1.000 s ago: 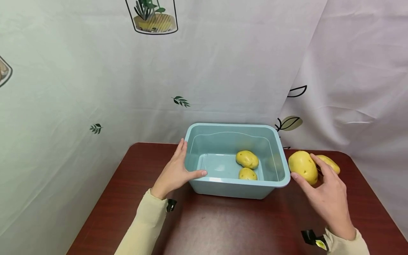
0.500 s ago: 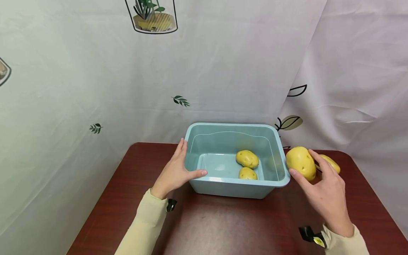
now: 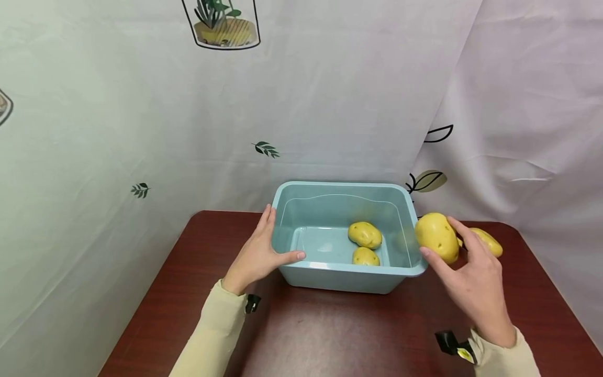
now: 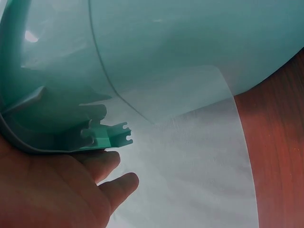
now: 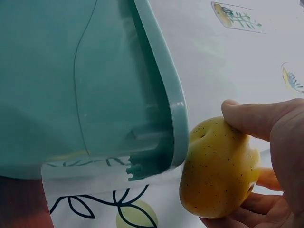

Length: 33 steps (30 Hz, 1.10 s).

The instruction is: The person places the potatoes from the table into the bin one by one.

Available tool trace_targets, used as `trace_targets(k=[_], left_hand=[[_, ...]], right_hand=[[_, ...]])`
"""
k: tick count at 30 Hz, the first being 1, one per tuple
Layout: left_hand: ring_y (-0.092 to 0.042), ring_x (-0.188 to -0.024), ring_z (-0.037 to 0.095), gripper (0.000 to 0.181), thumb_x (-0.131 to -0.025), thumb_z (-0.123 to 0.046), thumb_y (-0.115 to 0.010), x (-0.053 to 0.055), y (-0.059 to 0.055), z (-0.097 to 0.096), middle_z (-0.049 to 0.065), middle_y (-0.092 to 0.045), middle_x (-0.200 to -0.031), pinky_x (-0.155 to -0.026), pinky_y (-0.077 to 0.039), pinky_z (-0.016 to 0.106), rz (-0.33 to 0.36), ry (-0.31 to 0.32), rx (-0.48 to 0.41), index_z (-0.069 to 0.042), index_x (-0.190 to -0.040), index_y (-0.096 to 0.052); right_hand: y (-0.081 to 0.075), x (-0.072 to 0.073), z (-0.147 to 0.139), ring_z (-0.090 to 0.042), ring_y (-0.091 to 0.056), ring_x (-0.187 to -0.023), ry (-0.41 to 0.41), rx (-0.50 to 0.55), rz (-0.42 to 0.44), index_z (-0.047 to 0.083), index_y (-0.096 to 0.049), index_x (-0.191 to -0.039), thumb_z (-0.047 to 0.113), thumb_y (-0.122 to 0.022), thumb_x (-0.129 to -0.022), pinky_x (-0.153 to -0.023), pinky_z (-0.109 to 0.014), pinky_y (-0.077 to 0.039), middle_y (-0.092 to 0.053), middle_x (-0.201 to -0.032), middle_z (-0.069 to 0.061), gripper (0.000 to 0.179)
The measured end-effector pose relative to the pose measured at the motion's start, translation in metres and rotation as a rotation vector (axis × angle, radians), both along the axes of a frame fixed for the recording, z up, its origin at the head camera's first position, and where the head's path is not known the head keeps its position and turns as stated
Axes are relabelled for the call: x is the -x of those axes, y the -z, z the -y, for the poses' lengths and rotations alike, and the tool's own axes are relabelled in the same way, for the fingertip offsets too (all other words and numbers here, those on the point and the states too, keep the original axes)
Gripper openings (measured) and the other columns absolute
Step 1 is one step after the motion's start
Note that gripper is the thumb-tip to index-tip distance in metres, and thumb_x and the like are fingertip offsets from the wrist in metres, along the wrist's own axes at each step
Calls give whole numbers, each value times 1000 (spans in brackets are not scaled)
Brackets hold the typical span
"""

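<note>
In the head view, a light blue plastic storage bin [image 3: 339, 187] stands near the table's back edge. Two yellow potatoes lie inside it: one [image 3: 365, 234] toward the back, another [image 3: 366, 256] nearer the front wall. My left hand [image 3: 256, 256] holds the bin's front left corner, thumb over the rim and fingers along the outside. A larger potato [image 3: 437, 238] is pinched between the thumb and fingers of my right hand [image 3: 478, 283], raised beside the bin's right rim. In the right wrist view, this held potato [image 5: 218, 171] appears right against the rim's outer edge.
Another potato [image 3: 489, 242] lies on the dark red table [image 3: 330, 335] behind my right hand, partly hidden by it. A pale printed cloth [image 3: 330, 104] hangs close behind the table and bin.
My right hand has lifted the potato slightly and carried it left, up to the bin's right rim. The left hand and the bin have stayed put.
</note>
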<state>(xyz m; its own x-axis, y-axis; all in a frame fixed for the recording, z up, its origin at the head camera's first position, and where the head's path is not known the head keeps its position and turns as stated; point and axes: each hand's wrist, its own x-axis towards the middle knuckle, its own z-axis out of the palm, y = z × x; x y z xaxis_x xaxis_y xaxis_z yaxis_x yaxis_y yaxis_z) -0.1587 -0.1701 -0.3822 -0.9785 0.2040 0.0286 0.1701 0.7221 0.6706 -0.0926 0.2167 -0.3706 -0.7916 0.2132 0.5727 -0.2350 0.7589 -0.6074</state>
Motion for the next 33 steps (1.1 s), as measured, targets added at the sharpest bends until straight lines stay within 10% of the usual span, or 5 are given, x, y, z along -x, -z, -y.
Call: trace_targets(k=[24,33], left_hand=[[-21,-152,25,125,-76,-68,-77,-1,0,0,-16,9,-166,-113,-33,53,-5,3,-6,-17,-162,-2],[-19,-152,23,133,-69,-84,-67,-1,0,0,-15,9,-166,-114,-32,52,-10,6,2,-16,-162,-1]], right_hand=[[-7,5,18,1,-50,-98,-81,36,-9,16,-59,-142,17,-93,-71,-74,-3,-38,-64,-125,-13,78],[-9,7,24,-21,-58,-108,-118,48,3,17,-57,-144,18,-93,-72,-81,-1,-37,-62,-132,-10,80]])
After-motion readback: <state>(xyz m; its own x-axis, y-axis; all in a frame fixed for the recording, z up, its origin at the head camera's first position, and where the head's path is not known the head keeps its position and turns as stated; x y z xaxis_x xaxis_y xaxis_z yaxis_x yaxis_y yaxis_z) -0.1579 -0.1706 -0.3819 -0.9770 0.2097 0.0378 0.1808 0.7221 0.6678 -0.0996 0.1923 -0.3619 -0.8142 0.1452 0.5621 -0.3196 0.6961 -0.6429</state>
